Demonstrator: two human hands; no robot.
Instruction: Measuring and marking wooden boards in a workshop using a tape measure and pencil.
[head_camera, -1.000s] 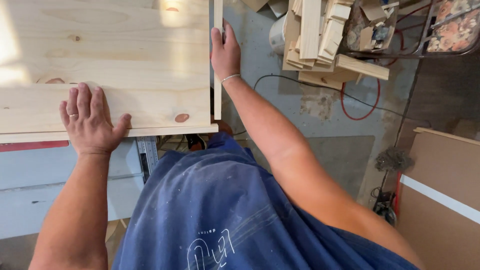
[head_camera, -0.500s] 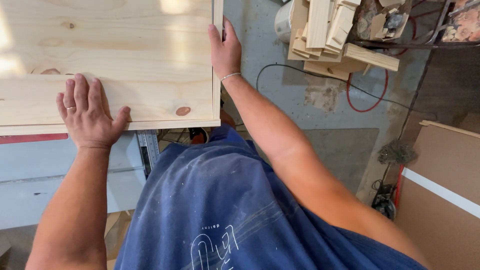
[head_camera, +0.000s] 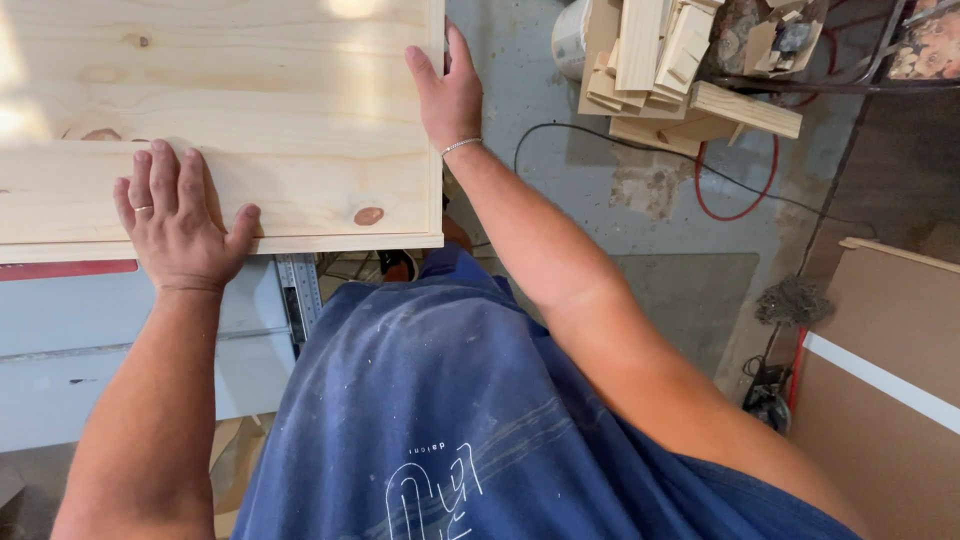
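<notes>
Left hand (head_camera: 180, 225) lies flat, fingers spread, on the board (head_camera: 280, 110) (pale pine); right hand (head_camera: 447, 92) grips its right edge.

Beneath the board, a pale grey machine table (head_camera: 120, 330) with a red strip (head_camera: 65, 269) along its top edge and a metal ruled rail (head_camera: 302, 290) beside. On the concrete floor (head_camera: 600, 200), upper right, a heap of wood offcuts (head_camera: 660, 70) next to a white bucket (head_camera: 568, 35). Red cable (head_camera: 745, 205) and black cable (head_camera: 620, 145) looping across the floor. At far right, brown sheet boards (head_camera: 890, 400) leaning, one with a white edge (head_camera: 880, 380). Blue apron (head_camera: 450, 400), dust-speckled, filling the lower middle.
</notes>
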